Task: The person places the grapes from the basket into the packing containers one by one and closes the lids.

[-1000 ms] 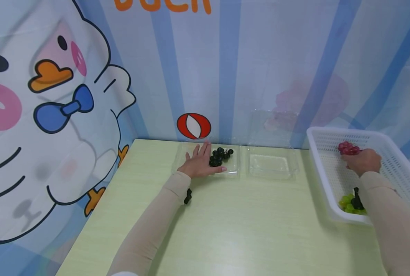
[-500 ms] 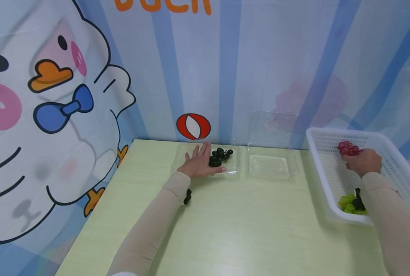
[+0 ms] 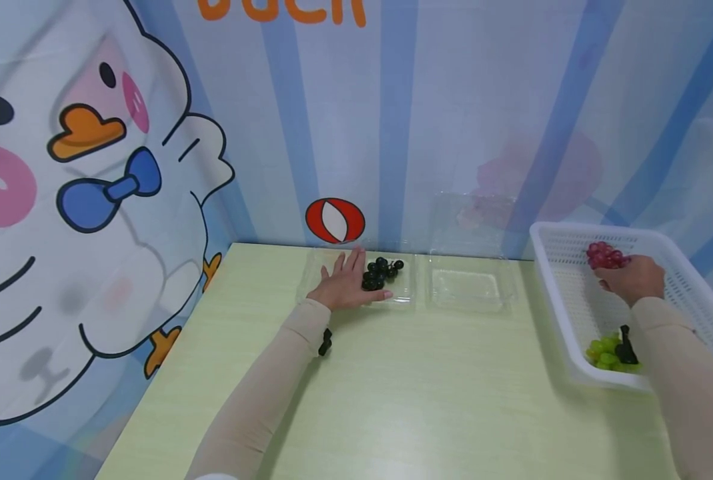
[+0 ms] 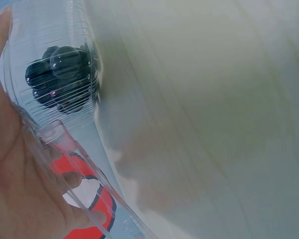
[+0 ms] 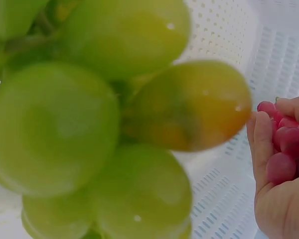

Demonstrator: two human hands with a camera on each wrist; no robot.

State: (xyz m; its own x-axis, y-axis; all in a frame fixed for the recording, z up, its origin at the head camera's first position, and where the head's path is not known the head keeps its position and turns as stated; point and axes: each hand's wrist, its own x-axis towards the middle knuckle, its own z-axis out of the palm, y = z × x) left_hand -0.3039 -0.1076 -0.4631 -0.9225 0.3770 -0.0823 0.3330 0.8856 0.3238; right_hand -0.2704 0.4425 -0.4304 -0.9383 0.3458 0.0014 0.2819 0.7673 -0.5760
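In the head view, my left hand (image 3: 349, 283) rests with spread fingers on a clear plastic box (image 3: 405, 293). Dark grapes (image 3: 380, 273) lie in that box beside the thumb. The left wrist view shows the palm (image 4: 20, 184) against the clear plastic, with the dark grapes (image 4: 62, 77) behind it. Inside the white basket, my right hand (image 3: 635, 279) grips a bunch of red grapes (image 3: 605, 256). Fingers and thumb lie round the red grapes (image 5: 284, 144) in the right wrist view, where green grapes (image 5: 55, 129) fill the near left.
A second clear box (image 3: 470, 285) stands with its lid raised, between the first box and the white basket (image 3: 563, 327). Green grapes (image 3: 608, 353) with a black stem lie at the basket's near end. A printed cloth (image 3: 344, 120) hangs behind the table (image 3: 422, 393).
The right hand and the red grapes have shifted very slightly upward in the basket. The left hand stays on its box.
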